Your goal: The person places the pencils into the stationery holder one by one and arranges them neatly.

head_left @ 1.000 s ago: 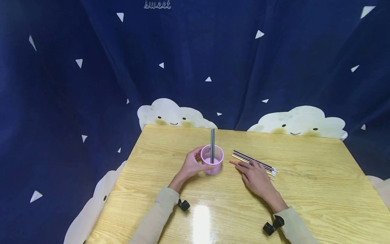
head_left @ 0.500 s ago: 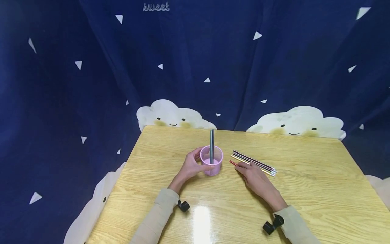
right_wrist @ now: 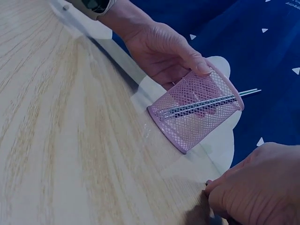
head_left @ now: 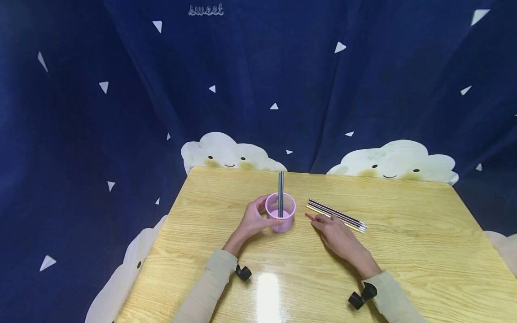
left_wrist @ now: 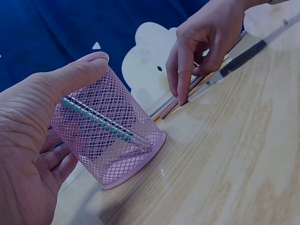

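My left hand (head_left: 254,220) grips a pink mesh pen holder (left_wrist: 112,126), thumb on the near side close to the rim and fingers around the far side. The holder stands upright on the table. Inside it two striped pencils (head_left: 280,190), one of them greenish, stick up well above the rim. To the right, my right hand (head_left: 339,235) pinches a red pencil (head_left: 309,216) near the table; only its tip end shows beyond the fingers, the rest hidden under the hand. Just behind that hand lies a row of several pencils (head_left: 331,210), dark ones and a yellow one.
The wooden table (head_left: 404,251) carries a bright light reflection in front. A dark blue curtain (head_left: 250,54) with white triangles and cloud faces hangs behind its back edge. Black wrist cameras (head_left: 243,272) sit at both cuffs.
The red pencil's far end, visible past the right hand one second ago, is now hidden behind it, and its exposed tip has shortened. The left hand and holder have stayed put.
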`<state>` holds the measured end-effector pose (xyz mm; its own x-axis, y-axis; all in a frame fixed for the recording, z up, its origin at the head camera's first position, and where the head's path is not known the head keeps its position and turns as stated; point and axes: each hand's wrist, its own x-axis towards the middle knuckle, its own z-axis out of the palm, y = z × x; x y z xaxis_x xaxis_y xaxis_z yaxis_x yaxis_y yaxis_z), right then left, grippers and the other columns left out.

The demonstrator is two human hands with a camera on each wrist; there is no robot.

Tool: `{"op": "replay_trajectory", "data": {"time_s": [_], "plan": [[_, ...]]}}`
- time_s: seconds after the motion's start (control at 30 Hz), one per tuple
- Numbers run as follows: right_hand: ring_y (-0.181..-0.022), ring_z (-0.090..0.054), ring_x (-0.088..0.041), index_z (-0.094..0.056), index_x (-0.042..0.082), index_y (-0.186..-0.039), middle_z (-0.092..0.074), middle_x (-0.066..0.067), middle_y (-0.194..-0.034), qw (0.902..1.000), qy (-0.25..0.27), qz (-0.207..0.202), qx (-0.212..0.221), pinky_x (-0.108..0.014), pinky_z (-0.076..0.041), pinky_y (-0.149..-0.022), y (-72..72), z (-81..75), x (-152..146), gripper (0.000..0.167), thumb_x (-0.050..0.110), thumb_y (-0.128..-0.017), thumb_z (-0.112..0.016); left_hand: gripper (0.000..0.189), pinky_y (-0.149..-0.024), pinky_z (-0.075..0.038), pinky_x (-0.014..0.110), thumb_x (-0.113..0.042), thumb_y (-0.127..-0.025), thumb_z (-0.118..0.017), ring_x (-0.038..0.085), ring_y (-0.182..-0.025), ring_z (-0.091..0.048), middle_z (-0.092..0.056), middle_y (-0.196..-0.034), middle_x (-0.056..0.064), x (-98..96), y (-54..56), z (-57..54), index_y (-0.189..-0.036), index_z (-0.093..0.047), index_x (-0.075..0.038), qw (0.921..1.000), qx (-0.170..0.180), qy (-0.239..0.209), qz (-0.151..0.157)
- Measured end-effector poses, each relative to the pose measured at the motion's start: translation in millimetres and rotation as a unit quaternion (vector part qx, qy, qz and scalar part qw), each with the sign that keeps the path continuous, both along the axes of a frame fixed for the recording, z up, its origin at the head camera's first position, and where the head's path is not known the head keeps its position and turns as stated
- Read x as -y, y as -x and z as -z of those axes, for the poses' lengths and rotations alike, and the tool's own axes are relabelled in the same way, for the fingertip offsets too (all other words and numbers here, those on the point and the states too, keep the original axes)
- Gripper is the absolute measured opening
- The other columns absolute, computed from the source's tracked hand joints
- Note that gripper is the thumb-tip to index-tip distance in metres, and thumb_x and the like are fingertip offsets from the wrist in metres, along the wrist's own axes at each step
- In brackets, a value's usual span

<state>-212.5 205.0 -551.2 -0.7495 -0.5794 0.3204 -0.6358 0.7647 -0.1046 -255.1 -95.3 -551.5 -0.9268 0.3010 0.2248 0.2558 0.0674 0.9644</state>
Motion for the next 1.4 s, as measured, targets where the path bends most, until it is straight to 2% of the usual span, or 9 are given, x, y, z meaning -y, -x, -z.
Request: {"op": "replay_trajectory", "data": {"time_s": [0.3,0.5,0.57,0.77,0.87,0.97,1.07,1.27,1.4], "plan": [[-0.118,-0.063,-0.04,-0.061,0.001,-0.144,-0.062,-0.021,-0.136,0.9974,0.067,-0.023,0.015,-0.056,-0.056,-0.099,0.0,-1.9,0,0.067,-0.012,-0.078,-0.068,0.082,-0.116,-0.048,0.038,-0.009,-0.07,-0.095,0.028,-0.13,-0.063,-0.068,-0.138,0.008,-0.4,-0.2,0.2,-0.145,-0.059,-0.008,0.9999,-0.002,0.01,-0.006],[-0.126,-0.061,-0.036,-0.061,0.0,-0.143,-0.059,-0.019,-0.144,0.9891,0.142,-0.037,0.015,-0.053,-0.055,-0.102,1.4,-19.7,3,0.064,-0.018,-0.082,-0.069,0.08,-0.114,-0.05,0.04,-0.003,-0.071,-0.094,0.031,-0.129,-0.064,-0.068,-0.137,0.012,-0.1,-0.1,-0.1,-0.144,-0.06,-0.005,1.0,0.001,-0.008,0.003],[-0.124,-0.062,-0.032,-0.062,0.001,-0.143,-0.059,-0.017,-0.144,0.9847,0.169,-0.041,0.011,-0.048,-0.057,-0.098,3.2,-26.0,5,0.063,-0.018,-0.083,-0.07,0.079,-0.114,-0.05,0.042,-0.001,-0.072,-0.093,0.034,-0.129,-0.063,-0.068,-0.137,0.014,0.1,-0.4,-0.4,-0.143,-0.06,-0.004,0.9998,0.002,-0.017,0.008],[-0.094,-0.07,-0.022,-0.063,0.001,-0.141,-0.059,-0.017,-0.14,0.9644,0.26,-0.048,-0.001,-0.026,-0.062,-0.074,7.7,-39.7,9,0.062,-0.017,-0.082,-0.074,0.079,-0.115,-0.048,0.047,-0.002,-0.072,-0.092,0.038,-0.13,-0.061,-0.067,-0.139,0.016,-0.1,-0.8,-0.8,-0.144,-0.059,-0.003,0.9997,0.003,-0.02,0.011],[-0.084,-0.072,-0.021,-0.065,-0.002,-0.138,-0.06,-0.018,-0.14,0.9525,0.301,-0.046,-0.009,-0.023,-0.062,-0.075,11.0,-44.9,11,0.062,-0.018,-0.079,-0.075,0.081,-0.116,-0.047,0.047,-0.001,-0.071,-0.093,0.037,-0.131,-0.061,-0.066,-0.139,0.016,-0.3,-0.4,-1.3,-0.144,-0.059,-0.004,0.9998,0.005,-0.017,0.01],[-0.082,-0.073,-0.021,-0.066,-0.003,-0.135,-0.061,-0.017,-0.139,0.94,0.337,-0.047,-0.027,-0.023,-0.061,-0.076,15.6,-50.7,14,0.062,-0.019,-0.077,-0.078,0.082,-0.116,-0.048,0.043,-0.001,-0.07,-0.093,0.035,-0.131,-0.062,-0.067,-0.139,0.015,-0.1,0.1,-1.4,-0.144,-0.059,-0.004,0.9999,0.007,-0.012,0.006],[-0.081,-0.072,-0.019,-0.067,-0.003,-0.134,-0.062,-0.017,-0.138,0.9312,0.359,-0.042,-0.043,-0.016,-0.054,-0.073,19.4,-58.9,18,0.06,-0.019,-0.077,-0.078,0.082,-0.116,-0.048,0.041,-0.001,-0.07,-0.093,0.033,-0.131,-0.062,-0.066,-0.139,0.015,-0.1,0.8,-1.7,-0.144,-0.059,-0.005,0.9999,0.011,-0.009,0.006],[-0.084,-0.071,-0.018,-0.068,0.0,-0.134,-0.063,-0.016,-0.138,0.9231,0.381,-0.018,-0.049,-0.025,-0.052,-0.069,23.4,-76.9,28,0.052,-0.014,-0.084,-0.076,0.082,-0.118,-0.045,0.046,0.0,-0.071,-0.093,0.037,-0.132,-0.06,-0.064,-0.141,0.019,-0.2,0.1,-2.9,-0.145,-0.057,-0.002,0.9996,0.014,-0.02,0.013],[-0.082,-0.071,-0.022,-0.069,0.001,-0.133,-0.064,-0.017,-0.136,0.907,0.414,-0.02,-0.075,-0.026,-0.051,-0.069,27.8,-86.4,36,0.055,-0.017,-0.082,-0.076,0.082,-0.118,-0.045,0.045,-0.001,-0.071,-0.093,0.036,-0.133,-0.06,-0.064,-0.141,0.018,0.2,-0.7,-3.2,-0.145,-0.057,-0.003,0.9997,0.013,-0.019,0.012]]}}
